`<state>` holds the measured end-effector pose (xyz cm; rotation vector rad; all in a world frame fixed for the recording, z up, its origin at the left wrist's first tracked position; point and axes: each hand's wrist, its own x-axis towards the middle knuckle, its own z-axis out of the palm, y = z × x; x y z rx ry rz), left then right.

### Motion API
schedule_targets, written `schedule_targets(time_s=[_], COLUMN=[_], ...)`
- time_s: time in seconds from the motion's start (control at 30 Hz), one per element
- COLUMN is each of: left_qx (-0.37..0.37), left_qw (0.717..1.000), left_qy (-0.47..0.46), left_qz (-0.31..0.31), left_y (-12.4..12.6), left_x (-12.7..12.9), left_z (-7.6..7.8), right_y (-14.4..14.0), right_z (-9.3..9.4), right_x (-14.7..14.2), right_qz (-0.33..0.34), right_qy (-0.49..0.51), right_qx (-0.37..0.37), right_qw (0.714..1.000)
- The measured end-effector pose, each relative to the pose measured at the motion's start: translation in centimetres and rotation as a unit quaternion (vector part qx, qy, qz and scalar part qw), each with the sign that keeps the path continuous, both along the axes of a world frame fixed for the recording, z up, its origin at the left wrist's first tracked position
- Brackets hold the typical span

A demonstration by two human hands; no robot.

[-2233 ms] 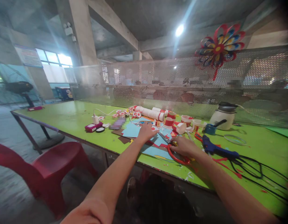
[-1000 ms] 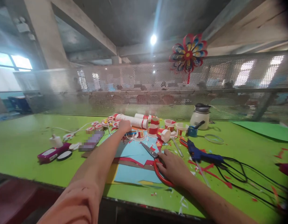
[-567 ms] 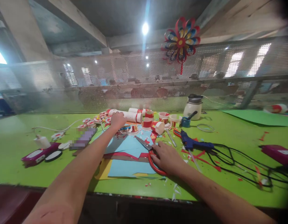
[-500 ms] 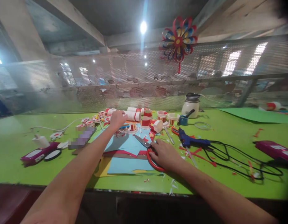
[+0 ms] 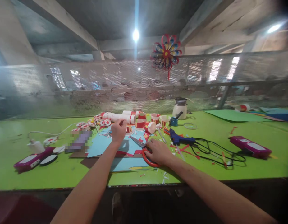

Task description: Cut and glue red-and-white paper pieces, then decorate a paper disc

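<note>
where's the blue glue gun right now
In the head view, the blue glue gun lies on the green table, right of centre, just beyond and right of the right hand on the red-handled scissors, its black cord trailing right.

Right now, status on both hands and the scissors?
Left hand raised over blue paper, fingers pinched, contents unclear. Right hand resting on scissors, blades shut, flat on paper. Glue gun just right, paper cups behind.
</note>
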<state>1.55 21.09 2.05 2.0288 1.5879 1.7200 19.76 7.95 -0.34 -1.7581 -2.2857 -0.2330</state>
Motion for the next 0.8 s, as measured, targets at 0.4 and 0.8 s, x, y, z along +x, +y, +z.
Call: schedule_targets(time_s=[0.4, 0.8], left_qx=[-0.098, -0.112], left_qw=[0.994, 0.992], left_qy=[-0.026, -0.05], left_qz=[0.025, -0.012], left_y=[3.1, 2.3], left_x=[-2.7, -1.8], left_z=[-2.5, -2.7], right_y=[0.3, 1.2], right_z=[-0.2, 3.2], right_x=[0.0, 0.1], right_qz=[0.007, -0.038], right_qy=[0.002, 0.004], right_qx=[-0.006, 0.034], right_qw=[1.0, 0.999])
